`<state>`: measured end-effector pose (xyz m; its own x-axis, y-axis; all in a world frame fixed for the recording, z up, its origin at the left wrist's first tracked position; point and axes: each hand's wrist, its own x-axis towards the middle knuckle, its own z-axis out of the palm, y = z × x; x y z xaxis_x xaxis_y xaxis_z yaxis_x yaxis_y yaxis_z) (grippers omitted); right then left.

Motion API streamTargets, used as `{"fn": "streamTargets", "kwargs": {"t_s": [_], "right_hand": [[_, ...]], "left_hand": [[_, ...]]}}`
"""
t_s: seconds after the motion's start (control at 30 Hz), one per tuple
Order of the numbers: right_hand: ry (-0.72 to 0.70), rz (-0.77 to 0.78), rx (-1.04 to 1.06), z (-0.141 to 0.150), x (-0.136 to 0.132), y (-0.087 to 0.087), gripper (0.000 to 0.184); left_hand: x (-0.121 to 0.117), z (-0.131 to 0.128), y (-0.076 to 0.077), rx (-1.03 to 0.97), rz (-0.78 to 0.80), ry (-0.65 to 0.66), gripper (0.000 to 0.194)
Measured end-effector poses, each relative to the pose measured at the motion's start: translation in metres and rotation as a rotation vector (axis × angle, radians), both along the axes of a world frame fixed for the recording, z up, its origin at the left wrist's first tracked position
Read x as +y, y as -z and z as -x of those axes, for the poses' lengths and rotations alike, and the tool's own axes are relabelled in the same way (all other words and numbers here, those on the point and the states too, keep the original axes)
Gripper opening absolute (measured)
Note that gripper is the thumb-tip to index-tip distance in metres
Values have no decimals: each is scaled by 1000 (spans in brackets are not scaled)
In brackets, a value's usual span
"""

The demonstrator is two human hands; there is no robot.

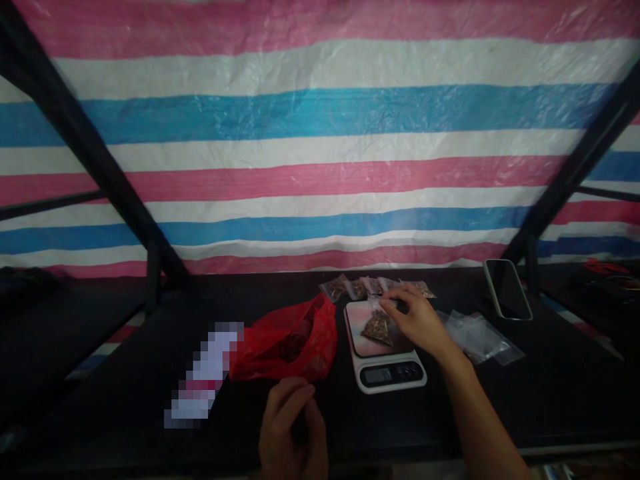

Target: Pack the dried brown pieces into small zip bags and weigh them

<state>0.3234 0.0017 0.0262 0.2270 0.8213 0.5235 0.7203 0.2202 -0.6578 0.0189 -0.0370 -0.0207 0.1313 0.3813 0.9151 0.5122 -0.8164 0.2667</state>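
A white kitchen scale [359,365] with a dark display stands on the black table. On its shiny plate lies a small clear plastic bag [377,328] filled with brown dried bits. My right hand [415,317] reaches over the plate from the right, thumb and fingertips closed at the bag's upper edge. An open red plastic bag [285,347] lies left of the scale, its contents mostly in shadow. In front of it my left hand [293,427] is curled, thumb and fingertips close together, with nothing visible in them.
Several filled small bags [336,287] form a row behind the scale. Flat clear bags [480,337] lie to its right, near a phone [509,290]. A pixelated pale item [205,373] sits left of the red bag. Dark slanting posts [95,150] and a striped sheet [320,113] bound the table.
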Motion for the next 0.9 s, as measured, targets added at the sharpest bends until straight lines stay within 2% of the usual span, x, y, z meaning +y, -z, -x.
{"fn": "streamTargets", "kwargs": {"t_s": [0.1,0.2,0.3,0.37,0.5,0.6,0.67,0.77,0.83,0.9], "right_hand": [[-71,11,-7,10,-12,-23,25],[-294,128,-48,36,-39,-64,22],[-352,231,-112,82,-68,-96,21],[-331,277,-227,118,-77,-103,17],[-356,280,-317,175,-72,-96,6],[-437,280,-209,191,-57,-89,5],[-443,262,-166,193,-44,-83,10],[-221,280,-349,191,-21,-63,19],[-84,357,-489,191,-7,-44,15],[-41,383,-517,191,3,-25,13]], "left_hand": [[0,-1,-5,-12,-31,-30,34],[-7,-4,-7,-55,37,-49,40],[-23,-13,-4,-86,301,-7,71],[-37,-21,-2,-165,517,60,84],[-50,-24,-5,-504,815,183,74],[-37,-9,-10,-655,991,220,62],[-23,4,-13,-678,1047,172,55],[-6,21,-19,-660,1009,41,38],[0,28,-23,-594,998,30,24],[2,32,-26,-524,1009,47,15]]}}
